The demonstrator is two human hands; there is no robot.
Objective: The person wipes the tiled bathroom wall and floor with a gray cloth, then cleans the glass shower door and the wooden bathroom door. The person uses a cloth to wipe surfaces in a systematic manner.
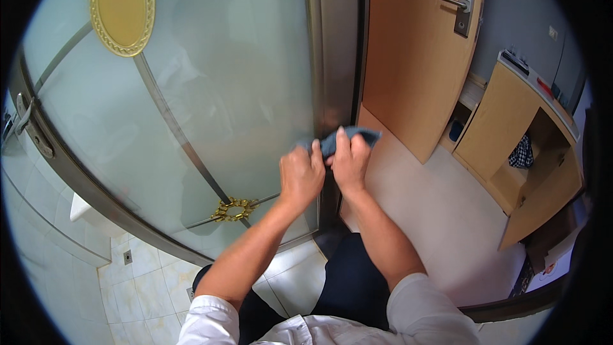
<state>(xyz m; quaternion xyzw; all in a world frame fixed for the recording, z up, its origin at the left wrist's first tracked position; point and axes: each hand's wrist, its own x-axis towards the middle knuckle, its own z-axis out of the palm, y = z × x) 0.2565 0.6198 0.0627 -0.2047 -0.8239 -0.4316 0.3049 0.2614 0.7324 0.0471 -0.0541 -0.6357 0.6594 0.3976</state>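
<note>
A small blue-grey cloth (pixel 369 133) is bunched between my two hands, in front of the frosted glass door's metal edge. My left hand (pixel 300 174) is closed on its left part, thumb up. Just beside it, my right hand (pixel 350 161) grips the cloth too, and one end sticks out past my fingers to the right. Slight blur lies over the hands. Whether the cloth touches the door frame (pixel 336 76) behind it, I cannot tell.
The frosted glass door (pixel 236 57) bears a gold oval ornament (pixel 122 9), a gold ring ornament (pixel 234 209) and a lever handle (pixel 29 121). To the right stand an open wooden door (pixel 418 45) and a low cabinet (pixel 495 128) with its door ajar. Tiles (pixel 143 287) cover the floor at lower left.
</note>
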